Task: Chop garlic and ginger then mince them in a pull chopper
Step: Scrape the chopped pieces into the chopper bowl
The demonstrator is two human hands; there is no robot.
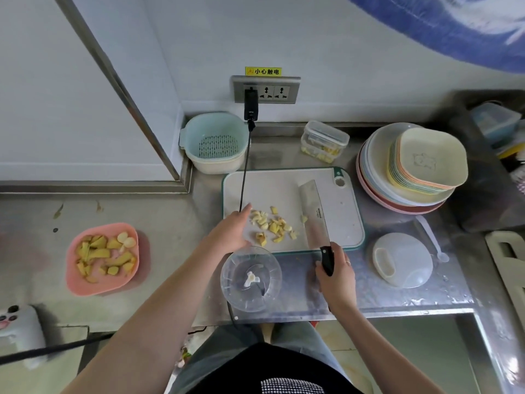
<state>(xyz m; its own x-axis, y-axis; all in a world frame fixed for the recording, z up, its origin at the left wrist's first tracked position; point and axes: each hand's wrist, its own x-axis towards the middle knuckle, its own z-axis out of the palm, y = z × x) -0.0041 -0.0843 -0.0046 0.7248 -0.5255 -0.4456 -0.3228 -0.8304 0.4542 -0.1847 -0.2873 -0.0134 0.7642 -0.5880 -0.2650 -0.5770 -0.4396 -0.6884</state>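
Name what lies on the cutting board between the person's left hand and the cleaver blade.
In the head view, chopped garlic and ginger pieces lie between the left hand and the cleaver.

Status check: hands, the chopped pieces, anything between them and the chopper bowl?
Right hand grips cleaver; left hand open beside chopped pieces on board. Chopper bowl open at board's edge. Nothing between.

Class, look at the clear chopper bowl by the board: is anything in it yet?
Empty: the chopper bowl shows only its white blade hub; the chopped pieces lie on the cutting board.
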